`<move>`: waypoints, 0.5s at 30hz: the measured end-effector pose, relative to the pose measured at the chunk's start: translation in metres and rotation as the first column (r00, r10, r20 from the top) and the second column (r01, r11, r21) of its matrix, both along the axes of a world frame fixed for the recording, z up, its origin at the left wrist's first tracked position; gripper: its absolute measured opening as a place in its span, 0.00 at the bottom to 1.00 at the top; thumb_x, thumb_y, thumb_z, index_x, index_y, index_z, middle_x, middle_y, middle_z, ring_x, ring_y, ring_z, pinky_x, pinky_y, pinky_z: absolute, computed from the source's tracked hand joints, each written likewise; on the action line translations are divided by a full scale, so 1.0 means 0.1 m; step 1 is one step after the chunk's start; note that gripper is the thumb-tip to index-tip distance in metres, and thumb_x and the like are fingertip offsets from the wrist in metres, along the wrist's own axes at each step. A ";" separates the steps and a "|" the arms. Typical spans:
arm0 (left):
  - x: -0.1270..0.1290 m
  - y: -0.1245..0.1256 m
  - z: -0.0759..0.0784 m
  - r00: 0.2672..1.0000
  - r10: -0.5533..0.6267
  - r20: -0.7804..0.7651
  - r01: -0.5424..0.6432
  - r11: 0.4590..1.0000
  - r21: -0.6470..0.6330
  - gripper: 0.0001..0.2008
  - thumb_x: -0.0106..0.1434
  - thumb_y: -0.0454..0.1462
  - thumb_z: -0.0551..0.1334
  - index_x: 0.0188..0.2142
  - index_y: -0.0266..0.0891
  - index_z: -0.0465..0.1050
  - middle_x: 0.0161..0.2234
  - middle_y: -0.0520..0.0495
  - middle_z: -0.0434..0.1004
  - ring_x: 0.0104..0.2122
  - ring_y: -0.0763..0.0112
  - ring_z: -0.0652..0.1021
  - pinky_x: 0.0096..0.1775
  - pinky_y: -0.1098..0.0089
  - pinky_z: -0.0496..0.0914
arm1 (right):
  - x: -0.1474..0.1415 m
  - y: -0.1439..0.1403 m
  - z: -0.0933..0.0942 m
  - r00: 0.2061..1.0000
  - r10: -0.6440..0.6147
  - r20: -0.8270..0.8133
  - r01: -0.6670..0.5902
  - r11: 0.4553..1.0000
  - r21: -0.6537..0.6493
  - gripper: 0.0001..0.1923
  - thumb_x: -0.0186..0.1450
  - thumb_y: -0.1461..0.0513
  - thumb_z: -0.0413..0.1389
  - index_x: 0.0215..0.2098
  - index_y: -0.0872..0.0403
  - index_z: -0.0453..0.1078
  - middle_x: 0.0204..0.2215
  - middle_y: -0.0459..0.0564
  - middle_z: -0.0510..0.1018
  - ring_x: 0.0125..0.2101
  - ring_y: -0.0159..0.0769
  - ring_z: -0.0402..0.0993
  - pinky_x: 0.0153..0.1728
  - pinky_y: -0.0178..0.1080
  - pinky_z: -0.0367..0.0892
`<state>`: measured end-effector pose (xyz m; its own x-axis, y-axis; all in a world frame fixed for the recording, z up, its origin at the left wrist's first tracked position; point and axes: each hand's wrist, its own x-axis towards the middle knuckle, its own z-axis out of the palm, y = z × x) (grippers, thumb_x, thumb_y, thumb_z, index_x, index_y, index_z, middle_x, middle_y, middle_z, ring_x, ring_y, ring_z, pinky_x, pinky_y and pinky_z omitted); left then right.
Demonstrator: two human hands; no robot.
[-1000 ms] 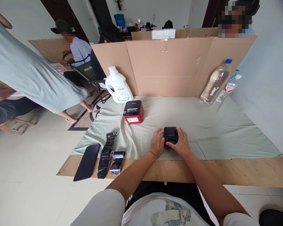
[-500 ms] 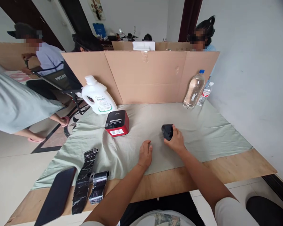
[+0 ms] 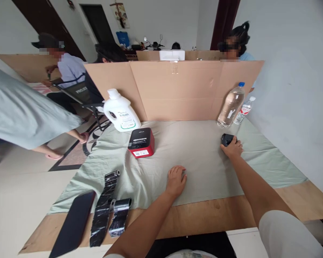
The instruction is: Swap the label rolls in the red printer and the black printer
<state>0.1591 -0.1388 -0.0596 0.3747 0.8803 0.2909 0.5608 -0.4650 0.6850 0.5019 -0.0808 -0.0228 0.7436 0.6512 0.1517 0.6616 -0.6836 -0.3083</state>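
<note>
The small black device (image 3: 226, 139) is right of the frame's centre, clasped in the right hand (image 3: 233, 147) – whether it bears on the cloth (image 3: 199, 147) is unclear. The large bottle (image 3: 231, 107) stands near, above it in the frame; a careless push that way could topple it. The left hand (image 3: 176, 181), below centre, lies loose – nothing visible in its grasp.
</note>
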 end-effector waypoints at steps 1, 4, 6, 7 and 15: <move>-0.01 0.01 0.01 0.999 0.011 0.038 -0.010 0.999 -0.031 0.10 0.61 0.36 0.57 0.43 0.43 0.69 0.45 0.42 0.74 0.49 0.57 0.73 0.53 0.50 0.63 | -0.06 0.01 0.01 0.999 0.011 0.052 -0.011 1.000 0.008 0.49 0.57 0.48 0.57 0.67 0.62 0.42 0.63 0.74 0.50 0.62 0.65 0.49 0.56 0.59 0.51; -0.18 0.13 0.10 0.974 0.098 0.205 -0.074 0.990 -0.120 0.13 0.61 0.37 0.58 0.46 0.44 0.67 0.47 0.43 0.73 0.49 0.60 0.73 0.51 0.55 0.67 | -0.37 0.10 0.05 0.956 0.161 0.245 -0.187 0.979 0.086 0.46 0.59 0.52 0.56 0.67 0.63 0.44 0.66 0.73 0.42 0.65 0.64 0.39 0.58 0.62 0.46; -0.43 0.33 0.22 0.922 0.227 0.315 -0.204 0.973 -0.104 0.13 0.63 0.38 0.57 0.48 0.44 0.65 0.48 0.43 0.71 0.50 0.61 0.73 0.51 0.56 0.67 | -0.73 0.23 0.06 0.893 0.362 0.267 -0.406 0.905 0.129 0.41 0.60 0.53 0.55 0.66 0.62 0.47 0.67 0.70 0.45 0.66 0.61 0.40 0.58 0.62 0.47; -0.59 0.46 0.29 0.880 0.309 0.362 -0.303 0.950 -0.074 0.13 0.63 0.39 0.57 0.48 0.43 0.65 0.49 0.43 0.71 0.52 0.61 0.72 0.52 0.56 0.66 | -0.95 0.30 0.06 0.852 0.473 0.226 -0.511 0.846 0.155 0.39 0.60 0.53 0.55 0.65 0.61 0.50 0.66 0.69 0.48 0.65 0.60 0.43 0.58 0.61 0.49; -1.75 1.58 0.44 0.637 0.620 0.458 -0.646 0.754 -0.122 0.19 0.71 0.42 0.43 0.54 0.37 0.62 0.52 0.38 0.69 0.53 0.64 0.71 0.55 0.60 0.65 | -3.04 0.71 -0.05 0.432 0.866 -0.251 -0.730 0.499 0.467 0.40 0.54 0.53 0.62 0.62 0.53 0.58 0.59 0.59 0.67 0.59 0.48 0.64 0.55 0.49 0.65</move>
